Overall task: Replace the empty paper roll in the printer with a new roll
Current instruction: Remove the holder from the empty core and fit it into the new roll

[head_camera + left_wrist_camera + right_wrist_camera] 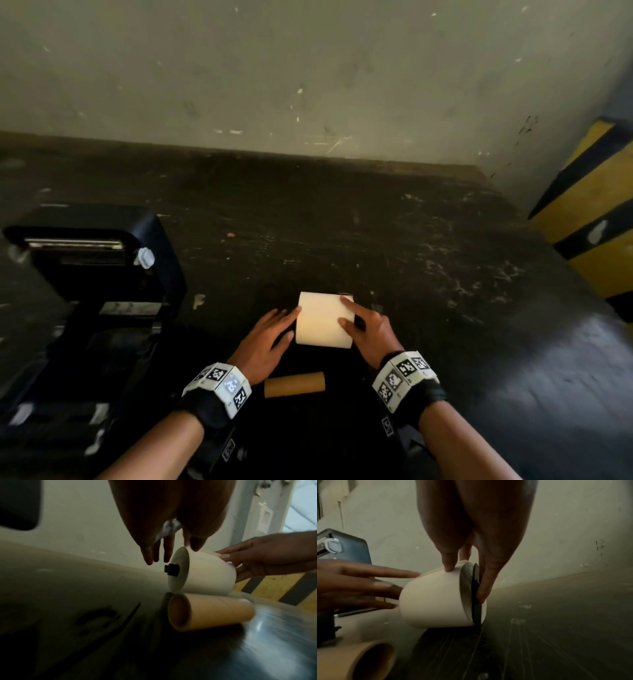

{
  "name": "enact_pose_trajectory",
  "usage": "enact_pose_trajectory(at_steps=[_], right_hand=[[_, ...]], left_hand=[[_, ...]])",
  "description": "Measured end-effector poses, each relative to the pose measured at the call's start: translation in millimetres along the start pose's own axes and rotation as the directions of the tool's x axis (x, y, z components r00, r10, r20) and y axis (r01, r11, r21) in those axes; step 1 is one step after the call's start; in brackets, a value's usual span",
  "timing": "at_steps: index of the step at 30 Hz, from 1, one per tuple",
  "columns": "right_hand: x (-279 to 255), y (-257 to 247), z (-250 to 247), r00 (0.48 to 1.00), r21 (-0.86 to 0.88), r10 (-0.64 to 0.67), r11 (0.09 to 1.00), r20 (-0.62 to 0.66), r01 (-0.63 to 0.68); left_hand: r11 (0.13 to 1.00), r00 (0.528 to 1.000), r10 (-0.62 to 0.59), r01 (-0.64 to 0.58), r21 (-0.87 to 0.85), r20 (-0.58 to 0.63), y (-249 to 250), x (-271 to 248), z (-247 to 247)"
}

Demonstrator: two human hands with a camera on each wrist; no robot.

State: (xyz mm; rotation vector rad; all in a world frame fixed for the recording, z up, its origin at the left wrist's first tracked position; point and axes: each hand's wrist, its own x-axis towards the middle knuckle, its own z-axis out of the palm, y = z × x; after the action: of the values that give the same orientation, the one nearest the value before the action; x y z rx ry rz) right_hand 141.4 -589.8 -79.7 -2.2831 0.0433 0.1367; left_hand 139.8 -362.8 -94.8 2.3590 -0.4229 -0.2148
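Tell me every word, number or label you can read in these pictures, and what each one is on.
No words or numbers can be read anywhere.
Wristbands: only black-and-white square code patterns, no letters.
Small tags below the wristbands: too small and blurred to read.
Printer: pale stickers, blurred, nothing legible.
New paper roll: blank.
Empty cardboard core: no print visible.
Yellow and black striped post: stripes only, plus one blank pale patch.

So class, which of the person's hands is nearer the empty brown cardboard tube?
Left. The left hand sits directly above the cardboard tube, fingers touching the white roll's left end. The right hand grips the roll's right end, further away.
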Motion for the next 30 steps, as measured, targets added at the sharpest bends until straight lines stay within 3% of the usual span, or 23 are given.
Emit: enact_pose_trajectory(at_steps=[3,8,12,16,21,27,30], right_hand=[[-2,1,1,1.000,-0.008,-0.001,1.000,0.000,0.001],[-6,-3,1,1.000,-0.004,-0.021,1.000,-0.001,0.021],[-5,-1,2,1.000,0.010,-0.018,1.000,-0.023,0.019],[-3,0,5,1.000,0.013,0.007,1.000,-0.001,-0.007],[-3,2,5,1.000,0.001,0.028,1.000,0.007,-0.028],[-4,-1,4,0.998,0.011,0.061,0.998,0.031,-0.061],[-5,-3,2,0.996,0.012,0.074,0.997,0.041,-0.074]], left_hand=[[0.995,0.992,-0.073,0.079,0.062,-0.100,-19,-29,2],[0.896,0.967,-0.248,0.250,0.366,-0.052,-49,-69,6],[0.870,0.964,-0.242,0.264,0.417,-0.105,-54,-85,9],[0.893,0.956,-0.247,0.289,0.345,-0.160,-52,-87,11],[0.881,0.899,-0.420,0.436,0.185,-0.121,-52,-73,0],[0.899,0.902,-0.423,0.430,0.081,-0.088,-43,-43,-23],[0.904,0.894,-0.420,0.427,0.011,-0.158,-36,-16,-32]])
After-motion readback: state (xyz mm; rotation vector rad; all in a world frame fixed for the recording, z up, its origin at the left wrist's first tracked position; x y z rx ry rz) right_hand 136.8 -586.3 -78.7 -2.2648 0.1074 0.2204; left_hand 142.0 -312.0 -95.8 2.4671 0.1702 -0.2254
